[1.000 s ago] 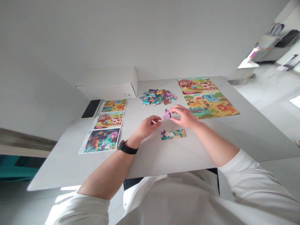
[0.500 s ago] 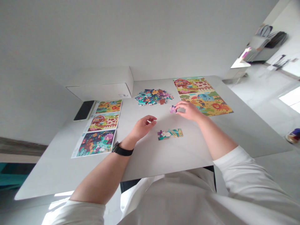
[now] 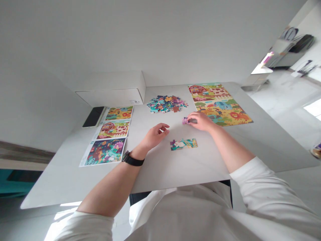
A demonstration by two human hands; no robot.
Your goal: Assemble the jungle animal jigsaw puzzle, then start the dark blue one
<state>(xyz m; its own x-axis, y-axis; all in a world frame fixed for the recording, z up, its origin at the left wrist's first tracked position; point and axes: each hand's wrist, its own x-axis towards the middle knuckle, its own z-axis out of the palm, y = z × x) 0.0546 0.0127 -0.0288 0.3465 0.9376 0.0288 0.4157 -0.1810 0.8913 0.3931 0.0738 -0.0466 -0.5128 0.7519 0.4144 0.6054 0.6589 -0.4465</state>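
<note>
My right hand [image 3: 200, 121] is low over the grey table [image 3: 175, 167], its fingers pinched on a small purple puzzle piece [image 3: 185, 121] that touches or nearly touches the tabletop. My left hand [image 3: 155, 135] hovers just left of centre with fingers loosely curled and nothing in them; a black watch [image 3: 132, 159] is on that wrist. A short strip of joined puzzle pieces [image 3: 184, 144] lies between and just in front of both hands. A heap of loose pieces [image 3: 167, 103] sits farther back.
A finished colourful puzzle [image 3: 219, 104] lies at the back right. Three picture sheets [image 3: 110, 135] lie in a column on the left, with a black phone [image 3: 94, 116] beside them. A white box [image 3: 112, 88] stands against the wall.
My right hand carried the purple piece away from the left hand, rightward and down toward the table. My left hand stayed near the centre with fingers curled.
</note>
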